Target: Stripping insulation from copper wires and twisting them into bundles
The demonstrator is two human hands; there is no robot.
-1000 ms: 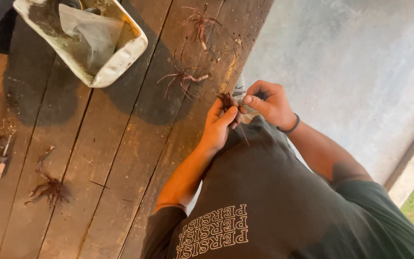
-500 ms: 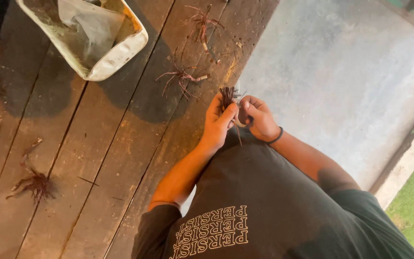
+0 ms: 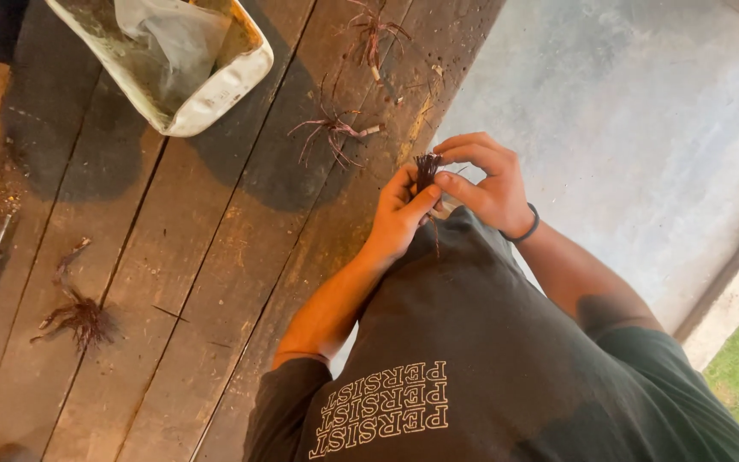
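Though pinched, small dark-red rooty tuft (image 3: 426, 168)

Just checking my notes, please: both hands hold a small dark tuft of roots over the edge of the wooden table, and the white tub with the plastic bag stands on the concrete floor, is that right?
Not quite: the head view shows the white tub standing on the wooden table, not on the concrete floor. The left hand and right hand do hold the tuft of roots there.

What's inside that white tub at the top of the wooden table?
The white tub holds a crumpled clear plastic bag over a dark, dirty bottom. Whatever lies beneath the bag is covered, and the tub's upper part is out of frame.
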